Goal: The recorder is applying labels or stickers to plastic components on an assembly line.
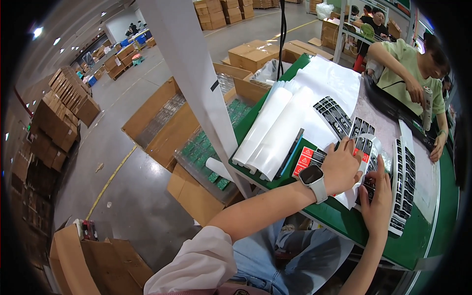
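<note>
My left hand [342, 168], with a pale-strapped smartwatch [311, 178] on its wrist, lies over label sheets on the green bench, fingers spread. A red and black label sheet [306, 162] pokes out beside it. Close by on the right, my right hand [377, 204] has its fingers stretched up and its thumb apart. Between the two hands sits a small dark piece [368, 186], partly hidden, touched by the right thumb. A clear plastic wrapping [385, 161] shows just past the right fingers. Black-and-white label strips [403, 184] lie to the right of that hand.
Rolled white sheets [278, 130] and a blue-black pen-like stick [291, 155] lie left of my hands. A white post [196, 73] rises at the bench edge. Cartons with green circuit boards [196, 150] stand below. A co-worker [408, 73] handles a long black part [388, 101] opposite.
</note>
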{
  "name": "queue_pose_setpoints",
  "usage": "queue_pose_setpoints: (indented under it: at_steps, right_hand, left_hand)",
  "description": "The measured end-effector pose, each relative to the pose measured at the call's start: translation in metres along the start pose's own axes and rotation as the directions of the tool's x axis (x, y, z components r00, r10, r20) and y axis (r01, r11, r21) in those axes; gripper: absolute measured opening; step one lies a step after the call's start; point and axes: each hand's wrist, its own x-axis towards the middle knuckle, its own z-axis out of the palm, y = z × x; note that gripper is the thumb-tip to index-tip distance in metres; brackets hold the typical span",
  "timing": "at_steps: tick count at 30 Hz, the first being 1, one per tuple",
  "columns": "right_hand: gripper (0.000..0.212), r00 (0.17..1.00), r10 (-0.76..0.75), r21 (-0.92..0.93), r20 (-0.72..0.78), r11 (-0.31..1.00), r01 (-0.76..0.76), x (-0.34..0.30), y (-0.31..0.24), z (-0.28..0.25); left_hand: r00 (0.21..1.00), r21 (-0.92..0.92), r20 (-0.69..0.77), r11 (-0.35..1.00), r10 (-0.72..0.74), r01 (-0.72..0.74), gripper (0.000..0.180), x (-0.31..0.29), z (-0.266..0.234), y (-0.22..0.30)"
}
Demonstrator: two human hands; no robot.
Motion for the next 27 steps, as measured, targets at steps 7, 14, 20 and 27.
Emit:
queue_pose_setpoints:
  at_steps: [7,14,20,27]
  right_hand:
    - [0.078,1.0,-0.002,0.002,-0.003,1.0,0.002,-0.0005,0.0004,0.0006]
    - [0.079,1.0,-0.007,0.002,-0.001,1.0,0.007,-0.0002,-0.0004,0.0002]
    - [0.078,1.0,-0.001,0.0,0.007,1.0,0.001,-0.0007,-0.0003,0.0012]
    - [0.077,1.0,0.007,-0.019,0.014,1.0,-0.006,-0.0014,0.0004,-0.0003]
  left_hand:
    - [1.0,0.006,0.005,1.0,0.003,-0.003,0.051,-0.0001,0.0003,0.0001]
    - [1.0,0.008,0.007,1.0,0.007,-0.007,0.051,-0.0003,-0.0004,0.0004]
    - [1.0,0.001,0.002,1.0,0.008,-0.008,0.05,-0.0004,0.0004,-0.0005]
    - [1.0,0.009,0.008,1.0,0.013,-0.013,0.05,0.0002,0.0019,0.0008]
